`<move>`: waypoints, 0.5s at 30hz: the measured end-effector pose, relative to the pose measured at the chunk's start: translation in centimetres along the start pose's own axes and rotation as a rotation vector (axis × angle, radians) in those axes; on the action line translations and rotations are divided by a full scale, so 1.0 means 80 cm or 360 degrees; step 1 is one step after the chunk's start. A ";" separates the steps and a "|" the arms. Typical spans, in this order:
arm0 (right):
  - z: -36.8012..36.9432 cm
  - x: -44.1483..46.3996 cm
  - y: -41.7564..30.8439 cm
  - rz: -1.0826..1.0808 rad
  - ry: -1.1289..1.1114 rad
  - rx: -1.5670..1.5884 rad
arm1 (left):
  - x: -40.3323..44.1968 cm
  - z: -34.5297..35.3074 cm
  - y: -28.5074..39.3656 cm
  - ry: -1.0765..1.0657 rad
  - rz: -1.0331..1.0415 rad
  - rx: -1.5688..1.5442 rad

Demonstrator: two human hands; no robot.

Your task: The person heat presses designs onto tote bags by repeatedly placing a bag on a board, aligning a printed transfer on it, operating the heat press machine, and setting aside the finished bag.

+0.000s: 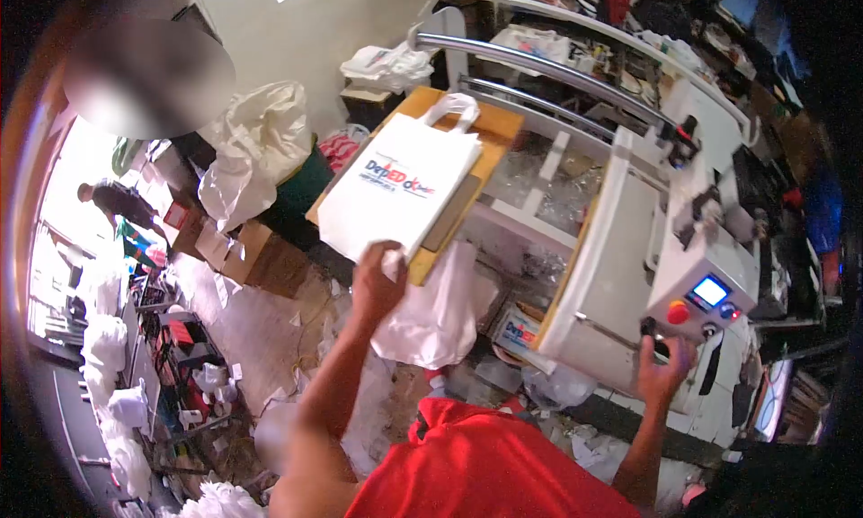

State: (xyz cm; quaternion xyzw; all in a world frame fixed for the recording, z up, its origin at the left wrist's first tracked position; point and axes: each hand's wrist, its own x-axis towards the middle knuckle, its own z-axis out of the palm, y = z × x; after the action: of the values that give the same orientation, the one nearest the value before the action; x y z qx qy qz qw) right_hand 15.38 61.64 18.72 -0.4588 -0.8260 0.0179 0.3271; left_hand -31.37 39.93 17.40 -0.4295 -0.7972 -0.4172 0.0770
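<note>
A white fabric bag with blue and red print lies flat on a wooden board, its handles towards the far end. My left hand pinches the bag's near edge, fingers closed over a bit of the cloth. On the right, my right hand is at the front of a white press machine, thumb and fingers curled around a black knob. Above this hand, the control box carries a lit screen and a red button.
More white bags hang below the board. A metal bar spans the machine's back. Cardboard boxes and a large white sack stand to the left. Plastic wrap lies underfoot. Another person bends at the far left.
</note>
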 end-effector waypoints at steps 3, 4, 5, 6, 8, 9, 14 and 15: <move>0.011 -0.001 -0.003 0.0069 0.0066 -0.0089 | 0.058 -0.028 -0.171 0.0212 -0.0190 0.0345; 0.014 -0.002 -0.001 0.0061 0.0057 -0.0098 | 0.077 -0.037 -0.205 0.0179 -0.0395 0.0422; 0.018 -0.002 0.005 -0.0018 0.0142 -0.0208 | 0.086 -0.027 -0.281 0.0258 -0.0250 0.0558; 0.021 -0.002 0.004 -0.0093 0.0229 -0.0322 | 0.102 -0.034 -0.300 0.0084 -0.0523 0.0596; 0.026 -0.005 -0.012 -0.0104 0.0302 -0.0379 | 0.117 -0.026 -0.340 -0.0016 -0.0765 0.0730; 0.027 -0.005 -0.012 -0.0102 0.0296 -0.0364 | 0.121 -0.021 -0.352 -0.0032 -0.0762 0.0709; 0.028 -0.003 -0.001 -0.0300 0.0338 -0.0406 | 0.138 -0.003 -0.390 -0.0267 -0.1097 0.0652; 0.031 -0.005 0.002 -0.0239 0.0369 -0.0375 | 0.142 -0.003 -0.399 -0.0270 -0.1091 0.0651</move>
State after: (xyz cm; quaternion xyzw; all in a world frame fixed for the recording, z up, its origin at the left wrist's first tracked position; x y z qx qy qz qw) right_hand 14.22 62.12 16.51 -0.4301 -0.8110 -0.1566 0.3645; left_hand -62.38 37.78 3.92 -0.1476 -0.9643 -0.2146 -0.0488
